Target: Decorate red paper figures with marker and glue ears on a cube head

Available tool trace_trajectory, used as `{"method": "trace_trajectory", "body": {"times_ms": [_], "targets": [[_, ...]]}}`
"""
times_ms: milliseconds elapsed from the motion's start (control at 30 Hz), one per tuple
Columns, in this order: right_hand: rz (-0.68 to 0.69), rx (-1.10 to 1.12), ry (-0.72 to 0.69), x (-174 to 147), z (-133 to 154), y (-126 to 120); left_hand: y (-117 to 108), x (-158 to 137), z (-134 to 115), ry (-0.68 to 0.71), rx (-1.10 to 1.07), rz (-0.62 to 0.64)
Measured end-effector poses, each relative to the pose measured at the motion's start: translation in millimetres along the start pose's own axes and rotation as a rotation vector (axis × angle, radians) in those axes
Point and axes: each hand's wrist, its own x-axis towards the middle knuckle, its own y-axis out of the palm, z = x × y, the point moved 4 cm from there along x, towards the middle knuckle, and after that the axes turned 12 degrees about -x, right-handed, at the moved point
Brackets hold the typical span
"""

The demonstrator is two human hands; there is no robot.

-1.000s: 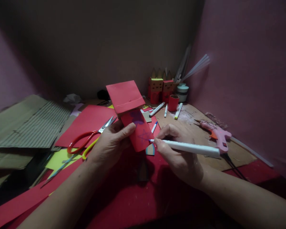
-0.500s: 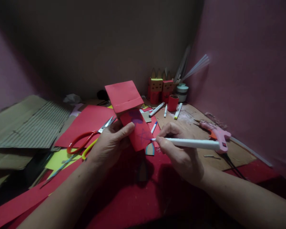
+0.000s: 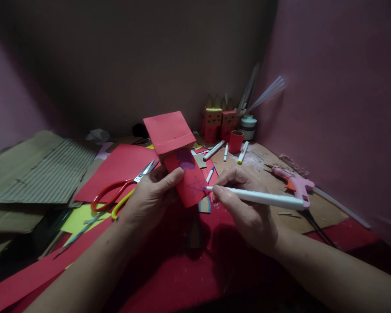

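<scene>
My left hand [image 3: 156, 191] grips a red paper-covered figure [image 3: 171, 132] with a boxy top, its thumb across the lower body. On that lower part show a purple filled shape and a purple star outline. A white marker [image 3: 263, 198] lies in my right hand [image 3: 244, 204], pinched near its purple tip, which is at the star's right side. The marker's cap [image 3: 210, 174] appears to lie on the table behind the figure. Just below the figure is a small blue-edged cardboard piece [image 3: 204, 204], and a similar dark piece [image 3: 194, 237] lies nearer me.
Left are red-and-yellow-handled scissors [image 3: 112, 195], red paper [image 3: 117, 169] and corrugated cardboard [image 3: 45, 174]. Behind stand red figures with drawn faces [image 3: 213, 121], a red tube [image 3: 236, 142], a pale jar [image 3: 248, 127] and markers [image 3: 214, 150]. A pink glue gun [image 3: 296, 182] lies right.
The marker tip has shifted slightly left and up along the star's right side, and the star's lines look more complete. My left hand and the figure stay nearly still.
</scene>
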Motion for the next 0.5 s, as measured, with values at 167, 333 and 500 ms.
{"method": "trace_trajectory", "body": {"times_ms": [167,333,500], "targets": [[0.019,0.008,0.020,-1.5,-3.0,1.9,-2.4,1.2,0.3,0.009,0.010,0.041],[0.019,-0.003,0.029,-1.1,-1.0,2.1,-0.9,-0.2,0.1,0.015,0.018,0.037],[0.023,-0.017,0.031,-0.2,1.2,2.5,1.9,-2.3,-0.2,0.000,0.016,0.027]]}}
